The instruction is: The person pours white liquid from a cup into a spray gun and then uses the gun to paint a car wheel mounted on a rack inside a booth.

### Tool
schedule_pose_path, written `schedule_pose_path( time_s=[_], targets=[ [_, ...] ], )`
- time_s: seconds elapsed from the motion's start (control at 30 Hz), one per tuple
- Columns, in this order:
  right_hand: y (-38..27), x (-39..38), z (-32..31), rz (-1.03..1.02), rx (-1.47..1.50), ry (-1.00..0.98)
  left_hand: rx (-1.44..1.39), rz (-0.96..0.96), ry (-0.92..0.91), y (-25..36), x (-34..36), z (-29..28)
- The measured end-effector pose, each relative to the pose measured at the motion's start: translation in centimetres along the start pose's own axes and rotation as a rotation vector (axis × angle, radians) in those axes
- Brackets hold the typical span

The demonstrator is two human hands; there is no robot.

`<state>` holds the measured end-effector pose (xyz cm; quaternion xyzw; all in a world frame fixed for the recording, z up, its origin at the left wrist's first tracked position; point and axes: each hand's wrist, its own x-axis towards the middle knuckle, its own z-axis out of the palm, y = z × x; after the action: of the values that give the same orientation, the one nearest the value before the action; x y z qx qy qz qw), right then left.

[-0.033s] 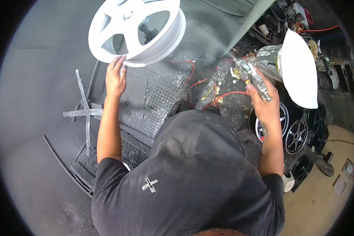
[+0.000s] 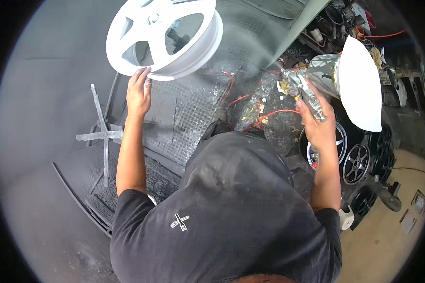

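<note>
A white spoked wheel rim (image 2: 193,56) hangs or stands tilted at the upper left; its top is cut off by the picture's edge and its support is hidden. My left hand (image 2: 139,94) reaches up to its lower lip, fingers stretched and fingertips on the edge with the thumb beside them. At the right, my right hand (image 2: 320,125) is wrapped round a metal spray gun (image 2: 311,101), its nozzle end toward the rim. A clear cup (image 2: 323,70) sits on the gun, against a large white piece (image 2: 361,89) like a lid or shield. Pale mist spreads between gun and rim.
A grey-crusted cross-shaped stand (image 2: 105,134) is at the left. Red hose (image 2: 278,112) trails over the littered floor near my feet. Several wheels, including a dark one (image 2: 356,164), lean at the right. Cluttered shelves (image 2: 335,28) fill the upper right, beside a slanted pale panel edge (image 2: 302,28).
</note>
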<state>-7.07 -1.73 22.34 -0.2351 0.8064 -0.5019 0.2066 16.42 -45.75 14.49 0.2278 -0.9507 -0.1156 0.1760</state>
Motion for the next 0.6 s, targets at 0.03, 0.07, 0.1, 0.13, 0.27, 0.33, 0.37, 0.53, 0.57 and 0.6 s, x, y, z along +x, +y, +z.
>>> schedule_pose_path(
  time_s=[0.03, 0.07, 0.1, 0.13, 0.27, 0.33, 0.37, 0.53, 0.57, 0.6],
  targets=[
    [-0.2, 0.1, -0.1, -0.003, 0.015, 0.015, -0.004, -0.006, -0.007, -0.2, 0.0, 0.0],
    [-0.1, -0.3, 0.2, 0.024, 0.018, -0.022, -0.006, -0.013, -0.013, -0.4, 0.0, -0.2],
    [0.0, -0.7, 0.6, 0.05, 0.019, -0.059, -0.004, -0.01, -0.014, -0.6, 0.0, -0.3],
    [-0.4, -1.2, 0.8, 0.084, 0.055, -0.105, -0.004, -0.026, -0.021, -0.8, -0.1, -0.5],
    [-1.5, -3.2, 1.5, 0.174, 0.218, -0.362, -0.092, -0.005, -0.023, -2.2, 0.1, -0.8],
    [-1.1, -3.3, 1.4, 0.13, 0.137, -0.402, -0.088, -0.012, -0.044, -2.5, 0.1, -1.0],
    [-1.0, -3.1, 1.4, 0.028, 0.027, -0.299, -0.082, -0.018, -0.058, -2.7, 0.2, -1.3],
    [-0.9, -1.4, -0.2, -0.017, 0.012, 0.057, -0.073, -0.035, -0.084, -4.6, 0.4, -2.0],
    [-0.9, -1.1, -0.5, -0.03, -0.002, 0.09, -0.076, -0.032, -0.089, -4.9, 0.5, -2.1],
    [-1.0, -1.2, -0.4, -0.031, 0.0, 0.092, -0.074, -0.03, -0.088, -5.3, 0.6, -2.3]
  ],
)
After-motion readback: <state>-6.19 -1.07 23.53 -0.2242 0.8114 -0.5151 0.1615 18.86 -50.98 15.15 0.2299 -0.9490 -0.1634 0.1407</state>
